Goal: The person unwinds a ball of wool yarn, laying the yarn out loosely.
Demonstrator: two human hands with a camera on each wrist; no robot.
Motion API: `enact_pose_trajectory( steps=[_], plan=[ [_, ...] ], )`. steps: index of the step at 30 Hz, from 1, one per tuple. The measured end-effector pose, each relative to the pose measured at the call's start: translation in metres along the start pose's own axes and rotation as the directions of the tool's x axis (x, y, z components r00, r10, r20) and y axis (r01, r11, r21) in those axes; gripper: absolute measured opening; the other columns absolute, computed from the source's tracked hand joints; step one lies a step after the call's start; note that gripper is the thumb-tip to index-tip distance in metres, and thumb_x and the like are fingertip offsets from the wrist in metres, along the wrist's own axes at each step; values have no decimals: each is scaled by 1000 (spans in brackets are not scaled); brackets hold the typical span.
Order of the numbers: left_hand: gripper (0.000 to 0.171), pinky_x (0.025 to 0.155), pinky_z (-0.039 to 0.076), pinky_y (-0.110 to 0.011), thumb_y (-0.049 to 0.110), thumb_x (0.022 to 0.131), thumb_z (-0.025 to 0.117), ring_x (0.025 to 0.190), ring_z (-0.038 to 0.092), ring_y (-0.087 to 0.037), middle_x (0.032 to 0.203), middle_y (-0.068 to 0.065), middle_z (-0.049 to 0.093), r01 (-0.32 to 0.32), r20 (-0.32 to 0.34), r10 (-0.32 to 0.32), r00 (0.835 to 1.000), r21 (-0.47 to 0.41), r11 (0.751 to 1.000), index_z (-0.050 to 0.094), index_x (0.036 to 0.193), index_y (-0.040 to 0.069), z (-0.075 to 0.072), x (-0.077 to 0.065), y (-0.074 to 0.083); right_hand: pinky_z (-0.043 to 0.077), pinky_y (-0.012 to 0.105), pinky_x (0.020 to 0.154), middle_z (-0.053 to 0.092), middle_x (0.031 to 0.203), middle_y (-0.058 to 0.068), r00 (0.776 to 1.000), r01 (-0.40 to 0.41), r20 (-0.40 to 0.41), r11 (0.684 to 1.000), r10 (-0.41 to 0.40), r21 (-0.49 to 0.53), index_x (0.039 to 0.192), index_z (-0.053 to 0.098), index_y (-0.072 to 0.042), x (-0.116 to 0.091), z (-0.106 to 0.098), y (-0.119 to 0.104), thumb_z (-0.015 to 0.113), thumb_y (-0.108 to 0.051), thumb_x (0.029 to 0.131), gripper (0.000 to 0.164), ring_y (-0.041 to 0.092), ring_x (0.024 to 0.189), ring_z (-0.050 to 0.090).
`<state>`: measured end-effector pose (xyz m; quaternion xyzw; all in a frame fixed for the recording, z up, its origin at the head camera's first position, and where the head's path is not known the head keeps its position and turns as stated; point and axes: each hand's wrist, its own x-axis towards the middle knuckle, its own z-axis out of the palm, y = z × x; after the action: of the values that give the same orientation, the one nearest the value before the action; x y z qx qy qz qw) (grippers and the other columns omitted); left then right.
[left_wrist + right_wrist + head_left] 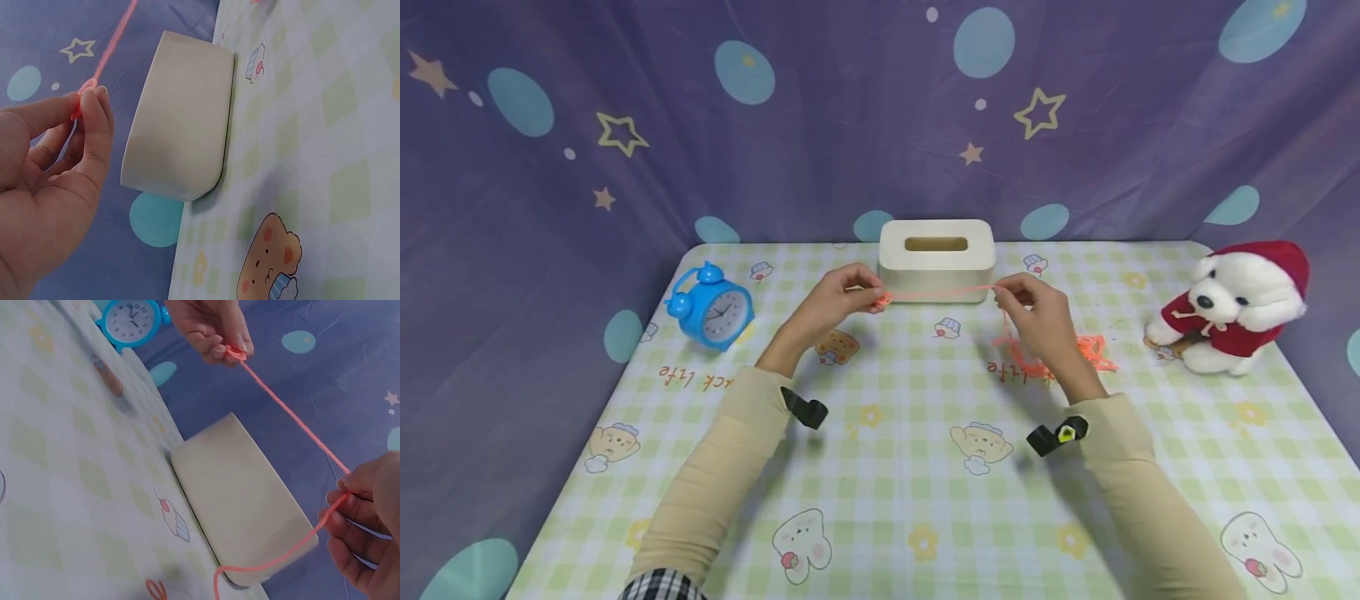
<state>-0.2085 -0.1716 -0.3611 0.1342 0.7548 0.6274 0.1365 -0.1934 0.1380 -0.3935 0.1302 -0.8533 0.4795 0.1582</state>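
A strand of coral-orange yarn (294,419) runs taut between the two hands, above the table and in front of the tissue box. My left hand (842,293) pinches a small looped knot (87,87) of the yarn between thumb and fingertips. The right hand (1037,312) pinches the strand between thumb and index finger, its other fingers loosely bent in the right wrist view. From there the yarn hangs down in a curve toward a loose orange heap (1093,352) on the table, partly hidden behind the right hand and wrist.
A cream tissue box (936,285) stands at the table's back edge. To the left is a blue alarm clock (718,312); to the right sits a white plush dog (1232,308) in red clothes. A checked cloth (880,483) covers the table, and a purple curtain (850,150) hangs behind.
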Motion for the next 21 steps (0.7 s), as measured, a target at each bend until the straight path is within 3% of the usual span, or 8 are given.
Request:
enact_pose_trajectory(
  steps=[5, 11, 21],
  plan=[
    [15, 88, 56, -38, 14, 95, 60, 86, 66, -15, 98, -9, 65, 7, 2, -7, 1000, -1, 1000, 58, 104, 2, -1, -1, 1, 47, 15, 68, 70, 88, 6, 999, -26, -25, 1000, 26, -11, 101, 69, -9, -1, -9, 5, 61, -28, 95, 22, -2, 73, 58],
    [17, 86, 57, -33, 14, 95, 60, 87, 66, -17, 99, -10, 63, 29, -3, -29, 1000, 2, 1000, 58, 106, 2, 0, 0, 0, 45, 13, 67, 71, 88, 9, 998, -31, -61, 999, 29, -28, 101, 69, -7, -1, -17, 11, 60, -27, 95, 23, -7, 72, 57],
    [15, 87, 56, -37, 12, 95, 60, 86, 66, -18, 100, -16, 61, 23, -7, -23, 1000, 14, 1000, 58, 105, 2, 0, 1, -3, 45, 13, 66, 70, 88, 11, 990, -75, -118, 997, 73, -10, 102, 70, -8, -3, -29, 18, 61, -31, 95, 25, 4, 72, 61]
  ],
)
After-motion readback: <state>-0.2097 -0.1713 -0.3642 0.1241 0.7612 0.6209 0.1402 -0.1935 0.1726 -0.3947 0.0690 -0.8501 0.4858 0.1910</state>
